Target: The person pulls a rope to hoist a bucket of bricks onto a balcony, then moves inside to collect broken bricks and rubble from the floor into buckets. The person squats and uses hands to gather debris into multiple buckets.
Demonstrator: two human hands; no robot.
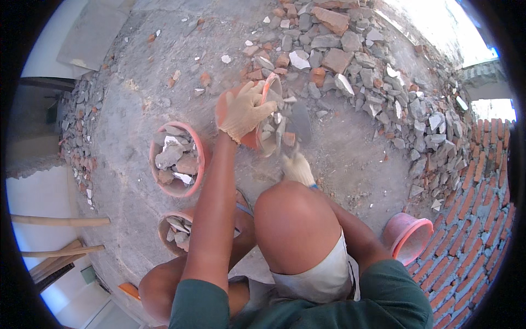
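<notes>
In a knitted glove, my left hand (244, 113) grips the rim of a tipped red bucket (223, 107), its mouth facing right. Grey rubble chunks (272, 125) lie in the mouth of this bucket. Just to the right, my gloved right hand (297, 169) is closed around a tool with a flat grey blade (300, 122), blurred by motion. The blade is beside the bucket's mouth, with broken pieces against it. My raised knee is close below the right hand, and the tool's grip is hidden in the glove.
Left of my arm stands a red bucket full of rubble (178, 159); another filled bucket (176, 233) is nearer, partly behind my arm. A pink bucket (408, 237) lies tilted at right by a brick surface (466, 236). A large rubble heap (350, 60) spreads at the far right.
</notes>
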